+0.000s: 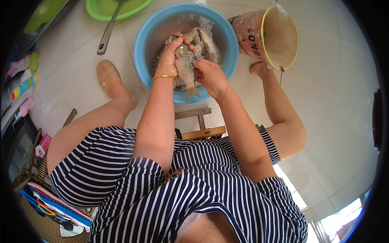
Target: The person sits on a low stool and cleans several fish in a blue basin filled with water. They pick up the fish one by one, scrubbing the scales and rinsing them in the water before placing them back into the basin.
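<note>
A whole fish (186, 65) with silvery scales lies in my left hand (170, 56), its tail pointing towards me over the near rim of a blue plastic basin (231, 57). My left thumb and fingers are closed around its head end. At the fish's right side, my right hand (211, 74) has its thumb and forefinger against the body; whether it pinches a fin or holds something small is hidden. More fish (209, 42) lie in the water in the basin, under and beside my hands.
Right of the basin a patterned bin (250, 35) lies tilted, mouth facing right. A green basin (100, 13) with a metal-handled utensil (107, 36) across its rim stands at the upper left. A wooden stool (200, 133) is beneath me. A wicker basket (45, 221) holds things at the lower left.
</note>
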`<action>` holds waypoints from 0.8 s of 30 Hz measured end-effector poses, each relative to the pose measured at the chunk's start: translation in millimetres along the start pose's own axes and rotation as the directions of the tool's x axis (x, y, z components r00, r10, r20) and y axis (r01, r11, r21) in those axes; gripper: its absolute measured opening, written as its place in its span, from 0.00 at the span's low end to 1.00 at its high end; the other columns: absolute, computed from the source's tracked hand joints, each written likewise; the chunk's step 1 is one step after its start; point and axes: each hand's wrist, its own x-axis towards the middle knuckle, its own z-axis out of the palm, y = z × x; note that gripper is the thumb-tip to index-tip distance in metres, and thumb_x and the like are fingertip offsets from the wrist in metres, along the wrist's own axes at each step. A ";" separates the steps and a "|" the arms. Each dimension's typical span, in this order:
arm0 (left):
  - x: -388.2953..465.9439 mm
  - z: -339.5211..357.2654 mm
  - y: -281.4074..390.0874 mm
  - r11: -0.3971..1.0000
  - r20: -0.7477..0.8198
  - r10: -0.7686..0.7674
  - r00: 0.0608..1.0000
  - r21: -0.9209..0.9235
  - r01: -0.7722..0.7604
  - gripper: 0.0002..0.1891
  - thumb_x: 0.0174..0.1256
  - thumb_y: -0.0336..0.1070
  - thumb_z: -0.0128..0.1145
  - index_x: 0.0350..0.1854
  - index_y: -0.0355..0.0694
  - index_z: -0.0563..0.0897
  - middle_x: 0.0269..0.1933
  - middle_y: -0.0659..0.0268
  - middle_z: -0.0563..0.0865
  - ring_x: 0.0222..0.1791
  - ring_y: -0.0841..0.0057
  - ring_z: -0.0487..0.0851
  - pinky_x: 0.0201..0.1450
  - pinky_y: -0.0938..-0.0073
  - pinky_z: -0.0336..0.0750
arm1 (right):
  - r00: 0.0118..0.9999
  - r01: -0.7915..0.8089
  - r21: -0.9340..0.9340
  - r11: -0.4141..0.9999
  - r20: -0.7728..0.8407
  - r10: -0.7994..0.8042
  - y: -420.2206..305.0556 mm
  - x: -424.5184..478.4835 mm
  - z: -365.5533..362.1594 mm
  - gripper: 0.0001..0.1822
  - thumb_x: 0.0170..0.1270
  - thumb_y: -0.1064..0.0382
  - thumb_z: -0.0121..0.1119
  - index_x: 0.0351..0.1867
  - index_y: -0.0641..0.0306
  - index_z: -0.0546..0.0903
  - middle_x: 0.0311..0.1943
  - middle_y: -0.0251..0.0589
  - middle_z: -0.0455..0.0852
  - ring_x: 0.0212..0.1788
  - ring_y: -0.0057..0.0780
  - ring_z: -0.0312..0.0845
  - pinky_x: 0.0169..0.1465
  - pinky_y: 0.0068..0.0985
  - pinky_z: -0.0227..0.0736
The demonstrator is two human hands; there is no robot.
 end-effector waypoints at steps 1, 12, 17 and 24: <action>-0.1 1.0 -0.2 1.000 0.000 -0.009 1.000 0.027 0.009 0.08 0.66 0.32 0.62 0.45 0.47 0.78 0.37 0.64 0.82 0.38 0.68 0.83 0.51 0.59 0.82 | 1.000 0.002 -0.042 0.999 -0.018 -0.003 -0.5 2.6 -1.0 0.10 0.68 0.58 0.61 0.33 0.61 0.84 0.31 0.28 0.81 0.29 0.17 0.70 0.33 0.22 0.64; 8.0 9.2 -0.7 0.995 -0.079 -0.027 0.997 0.091 0.034 0.09 0.67 0.32 0.61 0.46 0.45 0.77 0.37 0.63 0.82 0.38 0.66 0.84 0.47 0.59 0.84 | 0.970 0.238 -0.496 0.835 0.084 -0.226 3.9 7.4 -6.2 0.15 0.59 0.60 0.62 0.39 0.73 0.82 0.34 0.37 0.85 0.36 0.25 0.78 0.43 0.26 0.74; 11.7 9.4 -6.7 0.990 -0.117 -0.017 0.993 0.135 0.033 0.07 0.67 0.31 0.61 0.44 0.45 0.77 0.36 0.63 0.82 0.38 0.65 0.85 0.46 0.58 0.85 | 0.946 0.163 -0.727 0.667 -0.078 -0.316 4.6 16.4 3.9 0.17 0.59 0.60 0.64 0.45 0.71 0.82 0.36 0.36 0.84 0.37 0.20 0.77 0.42 0.23 0.74; 18.5 9.2 -5.5 0.999 -0.138 0.029 0.990 0.030 -0.025 0.06 0.67 0.30 0.60 0.42 0.45 0.76 0.36 0.63 0.82 0.39 0.65 0.84 0.48 0.56 0.85 | 0.966 0.205 -0.423 0.883 -0.061 -0.253 1.3 9.6 1.9 0.25 0.59 0.58 0.65 0.52 0.75 0.78 0.40 0.41 0.85 0.38 0.24 0.79 0.43 0.24 0.75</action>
